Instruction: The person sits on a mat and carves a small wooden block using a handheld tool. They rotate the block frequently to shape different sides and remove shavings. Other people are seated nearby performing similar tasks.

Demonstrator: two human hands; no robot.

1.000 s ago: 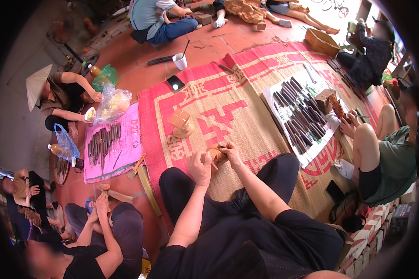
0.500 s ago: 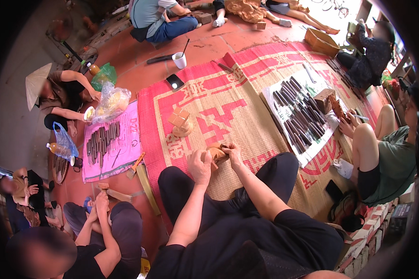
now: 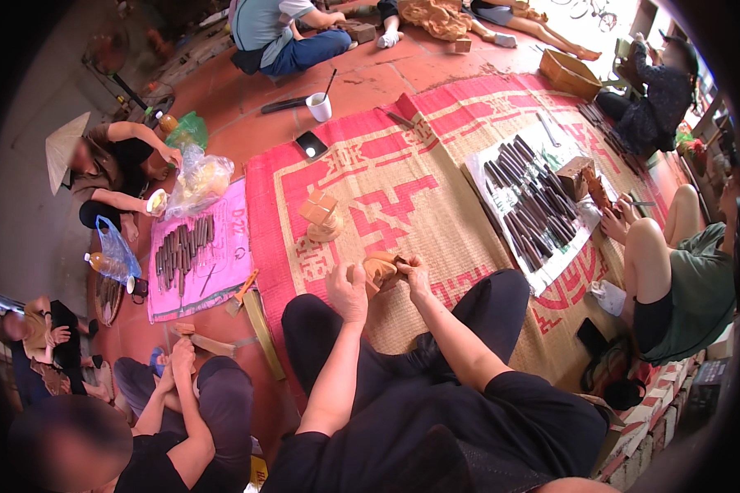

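Observation:
A small carved wooden piece (image 3: 376, 269), light orange-brown, is between my hands above the mat, just past my crossed legs. My left hand (image 3: 348, 292) is closed at its left side, fingers curled against the wood; part of the grip is hidden. My right hand (image 3: 415, 274) pinches a small dark brown piece (image 3: 401, 260) at the carving's upper right edge. What that dark piece is, I cannot make out. Farther off on the mat stands a pale wooden block carving (image 3: 320, 211) with a squared top and a rounded lower part.
The red and tan woven mat (image 3: 436, 197) has a white sheet of dark-handled tools (image 3: 534, 197) at right. At left, more tools (image 3: 185, 246) lie on a pink sheet (image 3: 222, 283), near a brush (image 3: 242, 292). A phone (image 3: 311, 145) and white cup (image 3: 319, 107) are farther off. Several people sit around.
My left hand has shifted slightly left and the wooden piece has turned a little between my hands. At the left, a person's hand has moved up beside the clear plastic bag.

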